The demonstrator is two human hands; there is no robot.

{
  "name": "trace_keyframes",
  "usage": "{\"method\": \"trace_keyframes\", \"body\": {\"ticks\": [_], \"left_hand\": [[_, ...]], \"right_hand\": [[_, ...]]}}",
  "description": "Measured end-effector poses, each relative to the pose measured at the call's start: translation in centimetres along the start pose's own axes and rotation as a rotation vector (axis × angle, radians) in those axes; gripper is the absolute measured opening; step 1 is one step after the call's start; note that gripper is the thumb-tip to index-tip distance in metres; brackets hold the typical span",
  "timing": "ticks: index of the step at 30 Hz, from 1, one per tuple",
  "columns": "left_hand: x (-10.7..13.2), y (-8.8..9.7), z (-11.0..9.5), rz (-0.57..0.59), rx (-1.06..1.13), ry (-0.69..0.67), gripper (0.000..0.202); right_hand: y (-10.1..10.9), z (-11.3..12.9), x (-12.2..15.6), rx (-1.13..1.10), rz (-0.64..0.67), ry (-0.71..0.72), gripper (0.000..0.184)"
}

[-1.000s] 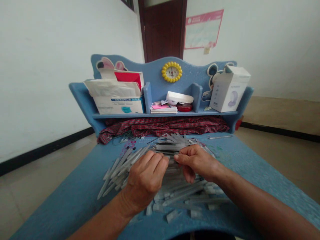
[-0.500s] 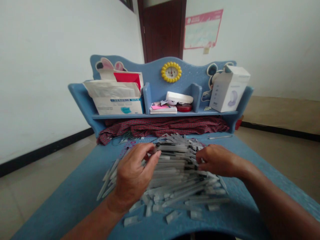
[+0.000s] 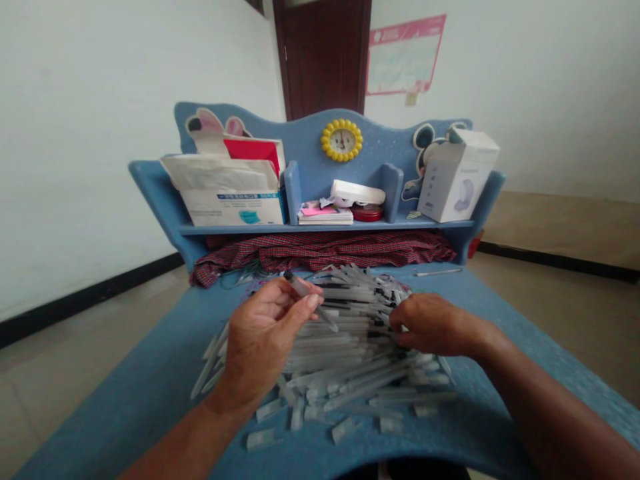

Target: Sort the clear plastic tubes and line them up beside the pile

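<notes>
Pen (image 3: 299, 286), black-ended, one: pinched between thumb and fingers of the left hand (image 3: 265, 330), held tilted at ten o'clock of the pile of pen barrels (image 3: 333, 343). Right hand (image 3: 433, 323): fingers curled narrowly at three o'clock; whether anything is gripped cannot be told. Clear caps (image 3: 344, 431): scattered at six o'clock on the blue table (image 3: 145, 393).

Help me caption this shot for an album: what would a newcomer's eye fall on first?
Likely the yellow flower-shaped clock, at the middle of the blue backboard. Next comes the heap of translucent pen barrels spread on the blue desktop, with loose caps along its near edge. Above the heap's left part, the left hand holds a black-ended pen at a slant.
</notes>
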State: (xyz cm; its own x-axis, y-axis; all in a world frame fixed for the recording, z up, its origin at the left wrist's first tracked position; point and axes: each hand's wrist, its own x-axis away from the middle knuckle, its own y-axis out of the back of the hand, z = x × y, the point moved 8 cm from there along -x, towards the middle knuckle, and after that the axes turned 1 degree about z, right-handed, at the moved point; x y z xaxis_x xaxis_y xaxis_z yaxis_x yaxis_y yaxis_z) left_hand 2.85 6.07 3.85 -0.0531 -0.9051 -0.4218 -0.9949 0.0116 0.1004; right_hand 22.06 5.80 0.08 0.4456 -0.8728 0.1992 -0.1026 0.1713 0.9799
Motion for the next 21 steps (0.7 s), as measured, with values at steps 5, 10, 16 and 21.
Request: {"method": "trace_keyframes", "body": {"ticks": [5, 10, 16, 21], "left_hand": [[-0.2, -0.6, 0.9, -0.001, 0.347, 0.141, 0.007], [-0.1, -1.2, 1.9, 0.050, 0.518, 0.239, 0.007], [-0.1, -1.4, 2.3, 0.056, 0.518, 0.248, 0.007], [0.0, -1.4, 1.8, 0.055, 0.481, 0.216, 0.007]], "right_hand": [[1.2, 1.2, 0.5, -0.298, -0.135, 0.160, 0.012], [0.1, 3.0, -0.1, -0.666, -0.138, 0.251, 0.007], [-0.6, 3.4, -0.6, -0.859, -0.146, 0.255, 0.007], [-0.3, 3.3, -0.4, -0.902, -0.165, 0.252, 0.008]]}}
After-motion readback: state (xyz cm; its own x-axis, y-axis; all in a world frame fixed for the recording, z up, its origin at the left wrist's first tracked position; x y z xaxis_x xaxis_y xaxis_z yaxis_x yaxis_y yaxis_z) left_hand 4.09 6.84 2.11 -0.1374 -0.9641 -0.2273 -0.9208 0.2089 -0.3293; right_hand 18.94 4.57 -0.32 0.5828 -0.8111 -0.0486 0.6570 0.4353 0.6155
